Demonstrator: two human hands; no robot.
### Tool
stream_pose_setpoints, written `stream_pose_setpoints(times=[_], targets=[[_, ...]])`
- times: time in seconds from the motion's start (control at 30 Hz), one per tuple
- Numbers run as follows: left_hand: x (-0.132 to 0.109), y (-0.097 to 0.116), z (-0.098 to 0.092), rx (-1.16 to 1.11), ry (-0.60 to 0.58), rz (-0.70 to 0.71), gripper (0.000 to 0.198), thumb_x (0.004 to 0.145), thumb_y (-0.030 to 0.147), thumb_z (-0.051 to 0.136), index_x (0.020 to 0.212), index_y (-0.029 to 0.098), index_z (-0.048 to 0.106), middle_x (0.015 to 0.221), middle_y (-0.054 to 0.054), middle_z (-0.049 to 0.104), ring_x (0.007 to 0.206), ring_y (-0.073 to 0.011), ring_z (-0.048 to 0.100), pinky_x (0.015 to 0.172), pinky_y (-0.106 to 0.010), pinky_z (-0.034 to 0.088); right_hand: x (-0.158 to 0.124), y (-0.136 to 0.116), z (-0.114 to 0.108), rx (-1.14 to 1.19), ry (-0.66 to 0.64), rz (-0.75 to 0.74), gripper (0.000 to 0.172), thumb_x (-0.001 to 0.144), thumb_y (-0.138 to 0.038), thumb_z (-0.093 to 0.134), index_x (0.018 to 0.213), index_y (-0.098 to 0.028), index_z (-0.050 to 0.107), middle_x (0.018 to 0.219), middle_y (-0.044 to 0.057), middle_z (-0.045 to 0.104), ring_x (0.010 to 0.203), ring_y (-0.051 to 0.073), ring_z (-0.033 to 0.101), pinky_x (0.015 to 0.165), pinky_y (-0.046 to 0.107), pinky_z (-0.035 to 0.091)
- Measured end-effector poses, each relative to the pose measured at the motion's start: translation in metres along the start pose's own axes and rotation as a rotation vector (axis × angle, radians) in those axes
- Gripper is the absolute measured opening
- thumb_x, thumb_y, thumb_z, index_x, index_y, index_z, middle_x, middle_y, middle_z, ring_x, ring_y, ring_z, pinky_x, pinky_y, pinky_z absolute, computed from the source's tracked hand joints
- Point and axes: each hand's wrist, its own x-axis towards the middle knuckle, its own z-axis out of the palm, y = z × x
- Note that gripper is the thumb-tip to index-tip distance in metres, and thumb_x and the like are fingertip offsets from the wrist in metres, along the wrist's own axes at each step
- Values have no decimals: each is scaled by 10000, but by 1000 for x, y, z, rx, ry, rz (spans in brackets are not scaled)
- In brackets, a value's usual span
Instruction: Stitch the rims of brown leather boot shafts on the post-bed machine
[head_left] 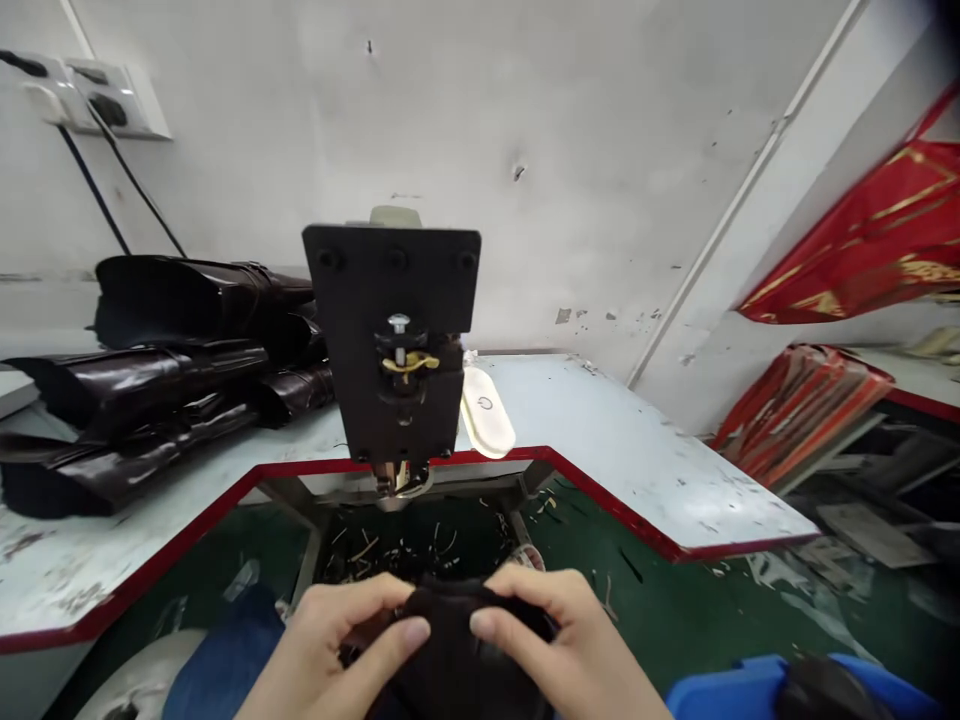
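My left hand [349, 640] and my right hand [551, 635] pinch the upper edge of a dark piece of material [457, 665] between thumbs and fingers, low in the head view. Its lower part runs out of the frame, and I cannot make out its exact kind. Just beyond my hands stands the black head of a sewing machine [397, 400], with a screw and brass-coloured part on its front plate. The dark piece is apart from the machine's lower end. A lit white lamp [487, 412] with a power symbol sits at the machine's right side.
Rolled, shiny dark-brown pieces [187, 375] are stacked on the left of the red-edged table [600, 440]. Scraps litter the green floor [637, 600]. At right are a bundle of orange-red sheets [802, 410] and a blue container [727, 690]. Wall sockets [112, 98] hold plugged cords.
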Motion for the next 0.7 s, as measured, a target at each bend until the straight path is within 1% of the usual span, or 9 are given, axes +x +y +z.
stream_pose_setpoints(times=[0.07, 0.13, 0.2, 0.3, 0.37, 0.5, 0.6, 0.7], targets=[[8, 10, -2, 76, 65, -6, 325, 901, 490, 632, 848, 200, 770, 727, -1, 710, 658, -137, 590, 653, -175, 471, 8, -4, 4, 47, 46, 23, 227, 825, -419, 699, 711, -222, 711, 700, -28, 687, 708, 162, 593, 672, 228, 435], [15, 17, -5, 87, 88, -23, 322, 891, 486, 633, 825, 197, 759, 739, -2, 724, 680, -148, 616, 650, -175, 477, 15, -6, 6, 80, 78, 43, 287, 824, -468, 692, 699, -210, 692, 680, -21, 662, 670, 155, 567, 618, 231, 409], [22, 21, -10, 110, 103, -26, 356, 888, 514, 624, 789, 193, 741, 737, -11, 722, 721, -166, 632, 650, -180, 473, 22, -8, 7, 100, 101, 65, 327, 817, -507, 692, 695, -204, 682, 668, -13, 642, 667, 157, 547, 603, 236, 395], [30, 28, -17, 159, 176, -22, 418, 890, 543, 606, 699, 188, 717, 670, -10, 683, 678, -157, 591, 650, -195, 462, 32, -10, 11, 142, 88, 94, 354, 801, -522, 698, 675, -194, 662, 644, -8, 603, 646, 153, 512, 574, 239, 373], [33, 32, -21, 192, 229, -35, 453, 880, 559, 610, 648, 180, 699, 660, -14, 669, 667, -154, 567, 641, -205, 442, 38, -12, 14, 158, 77, 107, 365, 793, -528, 702, 668, -188, 657, 635, -4, 590, 637, 153, 503, 562, 239, 365], [35, 36, -27, 251, 230, -78, 508, 873, 610, 590, 636, 167, 662, 652, -16, 608, 674, -159, 534, 618, -232, 382, 45, -11, 20, 195, 73, 128, 361, 779, -531, 709, 681, -187, 668, 647, 3, 614, 650, 160, 521, 579, 237, 378], [35, 37, -30, 290, 257, -76, 522, 863, 612, 596, 594, 165, 590, 619, -1, 518, 646, -145, 470, 619, -243, 354, 47, -9, 24, 223, 60, 133, 374, 773, -541, 716, 680, -183, 665, 632, 1, 599, 641, 154, 509, 580, 237, 369], [34, 37, -31, 298, 274, -69, 516, 855, 610, 600, 594, 165, 581, 616, 5, 493, 648, -140, 454, 632, -246, 346, 49, -7, 27, 260, 54, 147, 387, 763, -533, 732, 666, -171, 637, 619, -6, 571, 632, 143, 486, 567, 231, 353]])
